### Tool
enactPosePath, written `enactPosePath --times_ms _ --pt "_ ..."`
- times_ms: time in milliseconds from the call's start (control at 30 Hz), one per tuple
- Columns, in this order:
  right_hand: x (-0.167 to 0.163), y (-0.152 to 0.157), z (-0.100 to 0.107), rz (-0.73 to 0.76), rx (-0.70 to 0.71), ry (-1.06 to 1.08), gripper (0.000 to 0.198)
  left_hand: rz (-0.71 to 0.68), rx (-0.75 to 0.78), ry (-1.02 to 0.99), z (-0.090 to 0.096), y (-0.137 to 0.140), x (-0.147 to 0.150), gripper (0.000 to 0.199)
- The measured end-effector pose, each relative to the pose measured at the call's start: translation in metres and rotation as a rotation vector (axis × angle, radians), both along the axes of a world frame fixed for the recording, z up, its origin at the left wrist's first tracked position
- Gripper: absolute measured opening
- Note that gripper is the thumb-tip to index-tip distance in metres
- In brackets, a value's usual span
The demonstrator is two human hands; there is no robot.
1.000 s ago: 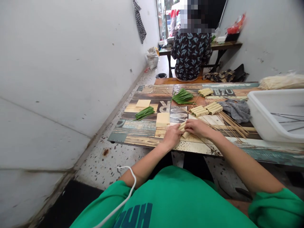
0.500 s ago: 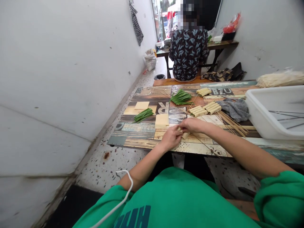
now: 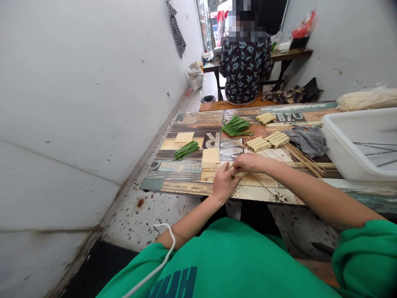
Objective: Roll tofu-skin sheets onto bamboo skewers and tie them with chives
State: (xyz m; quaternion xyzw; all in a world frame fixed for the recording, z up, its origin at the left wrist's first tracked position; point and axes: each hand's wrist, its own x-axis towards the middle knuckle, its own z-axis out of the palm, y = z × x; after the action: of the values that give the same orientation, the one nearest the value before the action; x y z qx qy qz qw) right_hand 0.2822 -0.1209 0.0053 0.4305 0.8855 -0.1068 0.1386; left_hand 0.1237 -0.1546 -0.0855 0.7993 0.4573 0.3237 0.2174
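Near the table's front edge, a pale yellow tofu-skin roll [image 3: 240, 174] lies between my hands. My left hand [image 3: 223, 183] is closed around its left end, thumb and fingers on it. My right hand [image 3: 250, 163] is bent over the top of the roll with its fingertips pressed together on it; those fingertips are partly hidden. Just beyond my left hand sits a stack of square tofu sheets [image 3: 211, 157]. Green chives [image 3: 186, 150] lie to its left, near a single sheet [image 3: 184, 137]. Finished-looking rolls [image 3: 259, 143] on thin sticks rest beyond my right hand.
A larger chive bunch [image 3: 235, 126] and more rolls [image 3: 266, 118] lie farther back. Loose bamboo skewers [image 3: 305, 159], a grey cloth [image 3: 307, 141] and a white plastic tub [image 3: 347, 161] occupy the right side. Another person [image 3: 246, 70] sits beyond the table, facing away.
My left hand has turned slightly upward, its thumb and fingers now spread farther around the roll. My right hand stays over it, shifted very little.
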Motion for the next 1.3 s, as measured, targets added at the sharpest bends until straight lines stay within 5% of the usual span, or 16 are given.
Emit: enactPosePath --times_ms 367,533,667,733,933,1133,1300 --pt "-0.008 0.003 0.0 -0.014 -0.026 -0.009 0.014 0.039 -0.02 -0.045 -0.003 -0.003 0.001 0.018" --pt "0.025 -0.011 -0.009 -0.1 0.08 0.195 0.019 0.032 -0.015 -0.046 -0.006 -0.003 0.001 0.012" --pt "0.088 -0.044 -0.025 -0.503 0.462 0.269 0.026 0.02 0.013 -0.076 -0.008 -0.004 0.0 0.009" --pt "0.11 -0.065 -0.035 -0.639 0.46 0.14 0.026 0.01 0.032 -0.091 -0.009 -0.003 0.0 0.007" --pt "0.112 -0.098 -0.056 -0.708 0.47 -0.036 0.03 0.013 0.059 -0.12 -0.011 -0.003 0.0 0.006" --pt "0.121 -0.095 -0.047 -0.789 0.58 0.098 0.031 -0.01 0.123 -0.095 -0.01 -0.002 0.0 0.004" --pt "0.103 -0.081 -0.039 -0.619 0.48 0.047 0.031 -0.008 0.163 -0.119 -0.013 -0.001 0.0 0.001"
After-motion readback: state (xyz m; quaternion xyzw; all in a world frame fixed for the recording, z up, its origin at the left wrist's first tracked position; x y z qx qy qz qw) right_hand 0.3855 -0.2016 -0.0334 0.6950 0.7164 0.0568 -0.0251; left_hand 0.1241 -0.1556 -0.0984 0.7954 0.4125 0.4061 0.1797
